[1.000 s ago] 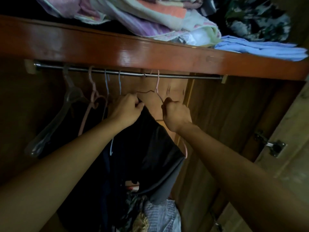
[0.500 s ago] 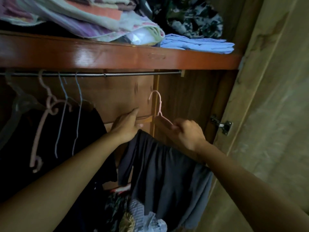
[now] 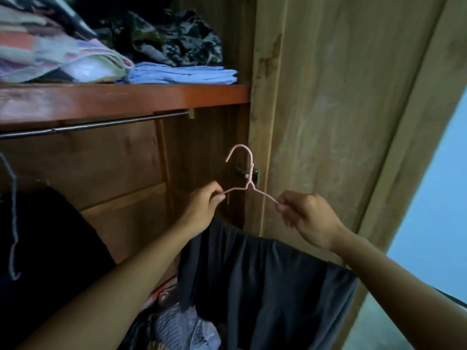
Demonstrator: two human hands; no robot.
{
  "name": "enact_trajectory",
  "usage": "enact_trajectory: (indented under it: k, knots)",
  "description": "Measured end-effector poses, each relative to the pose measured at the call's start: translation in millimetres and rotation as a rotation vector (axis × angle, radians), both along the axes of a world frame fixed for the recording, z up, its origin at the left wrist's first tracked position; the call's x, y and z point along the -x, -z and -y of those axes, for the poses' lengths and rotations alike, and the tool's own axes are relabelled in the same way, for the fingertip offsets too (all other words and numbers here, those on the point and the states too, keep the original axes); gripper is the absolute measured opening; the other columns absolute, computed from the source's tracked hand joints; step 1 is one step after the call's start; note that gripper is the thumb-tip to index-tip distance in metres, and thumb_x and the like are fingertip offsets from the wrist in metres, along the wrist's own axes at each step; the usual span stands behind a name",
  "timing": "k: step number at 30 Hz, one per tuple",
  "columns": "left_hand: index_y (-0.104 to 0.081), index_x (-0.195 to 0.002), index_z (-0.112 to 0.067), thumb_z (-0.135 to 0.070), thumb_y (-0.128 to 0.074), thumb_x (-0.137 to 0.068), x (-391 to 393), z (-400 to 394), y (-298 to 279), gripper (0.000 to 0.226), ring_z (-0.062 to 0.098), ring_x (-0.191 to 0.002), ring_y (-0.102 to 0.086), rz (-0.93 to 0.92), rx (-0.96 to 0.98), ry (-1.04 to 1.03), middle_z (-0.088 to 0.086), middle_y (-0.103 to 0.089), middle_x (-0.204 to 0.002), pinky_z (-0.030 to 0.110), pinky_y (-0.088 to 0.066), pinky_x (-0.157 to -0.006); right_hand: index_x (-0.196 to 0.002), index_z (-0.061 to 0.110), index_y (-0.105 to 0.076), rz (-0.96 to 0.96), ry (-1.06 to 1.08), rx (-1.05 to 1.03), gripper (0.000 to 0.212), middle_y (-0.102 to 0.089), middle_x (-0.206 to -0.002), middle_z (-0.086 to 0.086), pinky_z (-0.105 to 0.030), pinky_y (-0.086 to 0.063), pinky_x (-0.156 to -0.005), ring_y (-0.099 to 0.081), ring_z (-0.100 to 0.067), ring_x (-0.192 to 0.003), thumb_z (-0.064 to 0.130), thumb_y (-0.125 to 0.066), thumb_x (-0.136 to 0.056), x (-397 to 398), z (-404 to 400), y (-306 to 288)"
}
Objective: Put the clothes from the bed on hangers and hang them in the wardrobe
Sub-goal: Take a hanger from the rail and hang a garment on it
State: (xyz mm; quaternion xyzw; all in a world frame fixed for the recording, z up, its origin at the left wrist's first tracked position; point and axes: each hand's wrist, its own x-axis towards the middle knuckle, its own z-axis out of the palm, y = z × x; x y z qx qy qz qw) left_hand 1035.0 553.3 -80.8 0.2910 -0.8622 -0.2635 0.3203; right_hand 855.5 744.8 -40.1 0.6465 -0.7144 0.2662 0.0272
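A thin pink wire hanger (image 3: 246, 173) is held upright in front of the wardrobe's right side, its hook free of the metal rail (image 3: 96, 125). My left hand (image 3: 204, 210) pinches the hanger's left shoulder and my right hand (image 3: 307, 218) pinches its right shoulder. A dark grey garment (image 3: 265, 286) hangs below my hands and drapes down past my right forearm; how it sits on the hanger is hidden. Dark clothes (image 3: 50, 236) and a pale wire hanger (image 3: 12, 218) hang at the left.
The red-brown shelf (image 3: 126, 97) above the rail carries folded blankets (image 3: 50, 54), a folded light-blue cloth (image 3: 182, 74) and a dark patterned bundle (image 3: 164, 39). The open wardrobe door (image 3: 341, 122) stands at the right, its hinge (image 3: 247, 173) behind the hanger. Crumpled clothes (image 3: 177, 324) lie below.
The pink hanger with the dark garment has come off the rail and moved down and to the right. Both hands went with it, and my view swung right towards the door.
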Motion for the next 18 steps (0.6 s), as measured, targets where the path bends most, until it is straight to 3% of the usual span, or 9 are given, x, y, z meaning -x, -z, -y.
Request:
enact_trajectory:
  k: [4,7,10,13,16,18]
  knots:
    - [-0.059,-0.087,-0.023,-0.023,-0.054,-0.099,34.3,-33.9,0.0,0.013,0.01,-0.079,-0.059,-0.075,-0.042,0.088,-0.006,-0.061,-0.081,0.033,-0.046,-0.073,-0.077,0.033,-0.05,-0.015,0.122,0.05,0.025,-0.061,-0.065,0.012,-0.04,-0.051,-0.069,-0.06,-0.011,-0.064,0.026,-0.051,-0.101,23.7,-52.5,0.0]
    - [-0.065,-0.081,-0.016,-0.013,-0.063,-0.093,62.1,-71.0,-1.4,0.012,0.011,-0.072,-0.058,-0.22,-0.101,0.166,0.002,-0.062,-0.075,0.027,-0.043,-0.066,-0.076,0.031,-0.05,0.042,0.279,0.134,0.024,-0.06,-0.068,0.008,-0.044,-0.05,-0.069,-0.061,-0.024,-0.069,0.027,-0.053,-0.099,42.6,-92.2,7.7]
    - [-0.07,-0.081,-0.01,-0.006,-0.069,-0.088,88.3,-108.1,-0.3,0.008,0.006,-0.068,-0.06,-0.298,-0.19,0.227,0.003,-0.067,-0.074,0.017,-0.046,-0.063,-0.078,0.024,-0.059,0.158,0.413,0.194,0.02,-0.061,-0.065,0.007,-0.045,-0.052,-0.071,-0.061,-0.023,-0.07,0.022,-0.058,-0.097,56.3,-132.4,17.3]
    - [-0.073,-0.077,-0.014,-0.005,-0.071,-0.085,109.8,-138.6,1.6,0.012,-0.001,-0.065,-0.062,-0.302,-0.296,0.319,-0.002,-0.07,-0.069,0.009,-0.046,-0.062,-0.076,0.027,-0.065,0.242,0.564,0.233,0.022,-0.064,-0.063,0.01,-0.035,-0.052,-0.07,-0.063,-0.012,-0.07,0.019,-0.061,-0.096,60.9,-170.6,23.9]
    - [-0.074,-0.074,-0.023,-0.01,-0.073,-0.084,129.6,-161.0,2.7,0.017,0.003,-0.071,-0.067,-0.274,-0.386,0.411,-0.007,-0.072,-0.074,0.012,-0.049,-0.065,-0.075,0.03,-0.066,0.291,0.7,0.272,0.025,-0.066,-0.065,0.018,-0.021,-0.047,-0.066,-0.064,-0.001,-0.069,0.016,-0.061,-0.094,57.9,-204.6,28.0]
    - [-0.075,-0.076,-0.03,-0.012,-0.074,-0.083,140.7,-173.2,1.6,0.02,0.003,-0.074,-0.068,-0.242,-0.424,0.492,-0.007,-0.073,-0.076,0.017,-0.048,-0.068,-0.074,0.03,-0.067,0.287,0.782,0.274,0.025,-0.067,-0.069,0.024,-0.023,-0.048,-0.07,-0.065,-0.004,-0.071,0.014,-0.063,-0.093,54.2,-223.6,28.8]
